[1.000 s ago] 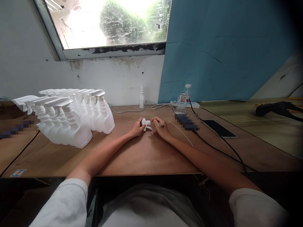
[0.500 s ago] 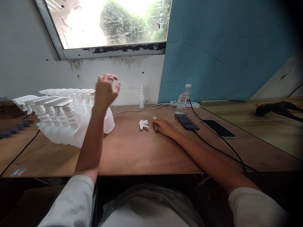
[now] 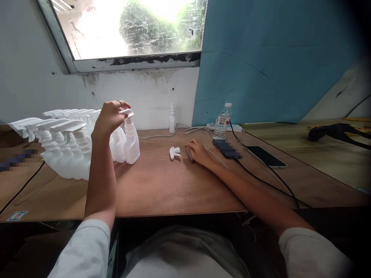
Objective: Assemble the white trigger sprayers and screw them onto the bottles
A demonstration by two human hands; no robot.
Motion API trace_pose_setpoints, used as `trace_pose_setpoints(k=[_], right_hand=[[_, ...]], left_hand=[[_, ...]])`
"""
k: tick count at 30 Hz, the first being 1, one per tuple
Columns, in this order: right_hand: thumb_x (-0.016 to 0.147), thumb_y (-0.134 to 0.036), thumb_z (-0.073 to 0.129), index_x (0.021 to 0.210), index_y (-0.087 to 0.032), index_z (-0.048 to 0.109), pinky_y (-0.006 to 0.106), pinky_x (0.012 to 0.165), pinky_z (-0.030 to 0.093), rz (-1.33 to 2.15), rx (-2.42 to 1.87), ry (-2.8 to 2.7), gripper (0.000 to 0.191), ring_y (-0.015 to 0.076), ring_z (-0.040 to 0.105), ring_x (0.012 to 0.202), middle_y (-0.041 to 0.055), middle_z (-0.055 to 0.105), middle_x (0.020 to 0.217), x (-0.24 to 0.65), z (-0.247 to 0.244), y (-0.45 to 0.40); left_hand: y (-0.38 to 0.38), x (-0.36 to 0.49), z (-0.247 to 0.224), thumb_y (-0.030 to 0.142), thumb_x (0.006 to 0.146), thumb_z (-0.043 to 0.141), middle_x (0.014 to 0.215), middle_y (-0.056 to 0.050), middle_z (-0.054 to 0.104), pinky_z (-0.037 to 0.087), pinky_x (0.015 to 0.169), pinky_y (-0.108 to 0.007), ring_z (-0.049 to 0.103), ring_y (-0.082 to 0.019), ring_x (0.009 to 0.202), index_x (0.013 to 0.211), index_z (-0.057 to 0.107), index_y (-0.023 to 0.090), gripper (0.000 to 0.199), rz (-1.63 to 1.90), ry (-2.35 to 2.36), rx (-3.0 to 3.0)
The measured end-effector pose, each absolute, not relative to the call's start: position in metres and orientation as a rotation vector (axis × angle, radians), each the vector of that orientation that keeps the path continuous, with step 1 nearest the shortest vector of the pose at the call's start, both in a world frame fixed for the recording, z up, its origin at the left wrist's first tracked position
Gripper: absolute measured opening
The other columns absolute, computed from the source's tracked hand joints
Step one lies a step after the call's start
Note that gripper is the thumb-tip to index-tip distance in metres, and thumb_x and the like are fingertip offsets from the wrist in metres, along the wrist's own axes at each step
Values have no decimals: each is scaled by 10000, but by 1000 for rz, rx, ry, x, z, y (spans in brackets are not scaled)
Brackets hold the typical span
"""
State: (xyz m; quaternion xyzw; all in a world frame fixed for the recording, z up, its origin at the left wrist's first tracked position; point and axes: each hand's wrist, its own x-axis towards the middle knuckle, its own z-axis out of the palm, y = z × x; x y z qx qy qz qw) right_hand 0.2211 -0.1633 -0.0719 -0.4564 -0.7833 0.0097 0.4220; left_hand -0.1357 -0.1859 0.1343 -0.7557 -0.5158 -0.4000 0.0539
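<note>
My left hand [image 3: 111,116] is closed round the white trigger head of a spray bottle [image 3: 131,144], which stands upright at the right end of several similar bottles [image 3: 65,150]. Its fingertips rest at the top of the head. On the table, my right hand [image 3: 198,151] has its fingers curled over a slim, dark brownish stick [image 3: 190,155], whose kind I cannot make out. Just left of that hand lies a loose white trigger sprayer head [image 3: 175,153].
Against the wall stands a small white bottle [image 3: 172,117]. A clear water bottle [image 3: 222,122] stands by a white power strip [image 3: 236,127]. Right of my right hand are a blurred dark object [image 3: 227,149], a phone [image 3: 265,156] and black cables [image 3: 269,183] on the wooden table [image 3: 156,189].
My left hand has come down and slightly left, from open in the air onto the spray bottle's head. My right hand stays by the stick. The view has shifted a little.
</note>
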Motion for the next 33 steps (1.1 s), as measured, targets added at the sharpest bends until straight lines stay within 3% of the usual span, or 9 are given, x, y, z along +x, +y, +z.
trace_pose_setpoints(k=[5, 11, 16, 19, 21, 24, 26, 30, 33], right_hand=[[899, -346, 559, 1016, -191, 651, 315, 752, 481, 149, -999, -1907, 216, 158, 577, 772, 59, 609, 962, 192, -57, -183], [705, -485, 758, 966, -223, 574, 234, 462, 367, 789, -826, -1563, 414, 76, 442, 484, -30, 556, 728, 165, -49, -209], [666, -447, 790, 726, -217, 524, 235, 404, 329, 899, -801, -1292, 356, 83, 403, 425, -50, 480, 517, 166, -41, -215], [696, -446, 761, 790, -212, 552, 239, 416, 365, 952, -756, -1189, 327, 88, 436, 450, -34, 533, 585, 171, -40, -207], [670, -433, 782, 870, -212, 564, 240, 439, 405, 997, -735, -1105, 369, 90, 471, 488, -17, 593, 693, 176, -41, -201], [649, -465, 793, 888, -204, 568, 245, 453, 440, 1046, -755, -1048, 420, 91, 498, 514, 0, 628, 776, 185, -43, -191], [642, -466, 802, 858, -190, 579, 243, 448, 438, 1058, -793, -1032, 415, 91, 499, 509, 0, 623, 740, 191, -45, -187], [607, -382, 842, 796, -174, 607, 228, 460, 423, 1042, -847, -1032, 366, 84, 499, 519, -10, 613, 687, 199, -45, -182], [573, -363, 851, 794, -185, 628, 248, 558, 479, 1051, -825, -1093, 361, 124, 578, 643, 6, 652, 760, 204, -38, -184]], left_hand=[[-204, -91, 130, 187, 795, 616, 1008, -43, 715, 490, 893, -335, 649, -189, 920, 1020, 714, 202, 246, -1272, -1110, -2675], [-222, -6, 95, 131, 839, 563, 1002, -59, 696, 484, 891, -350, 644, -230, 941, 1023, 708, 199, 244, -1027, -600, -3077], [-226, 20, 72, 100, 694, 697, 1126, -60, 666, 479, 917, -338, 618, -276, 1058, 1099, 673, 226, 425, -1108, -594, -3251], [-207, 7, 61, 165, 562, 810, 1300, -68, 584, 475, 910, -317, 570, -306, 1163, 1207, 615, 250, 679, -1278, -717, -3254], [-186, -8, 52, 166, 491, 844, 1212, -79, 626, 474, 895, -307, 555, -322, 1177, 1147, 638, 235, 691, -1322, -1009, -3260], [-152, -28, 40, 107, 429, 850, 822, -55, 655, 492, 825, -305, 605, -336, 1058, 928, 675, 205, 538, -1115, -1611, -3235], [-136, -39, 34, 60, 390, 835, 685, -24, 609, 502, 742, -282, 637, -315, 931, 820, 676, 204, 481, -1009, -1717, -3262], [-124, -54, 36, 72, 386, 794, 711, 4, 668, 456, 518, -203, 640, -205, 663, 751, 686, 228, 411, -879, -1639, -3505], [-128, -61, 45, 92, 410, 778, 742, 4, 707, 456, 461, -209, 665, -209, 627, 754, 690, 232, 382, -601, -1730, -3635]])
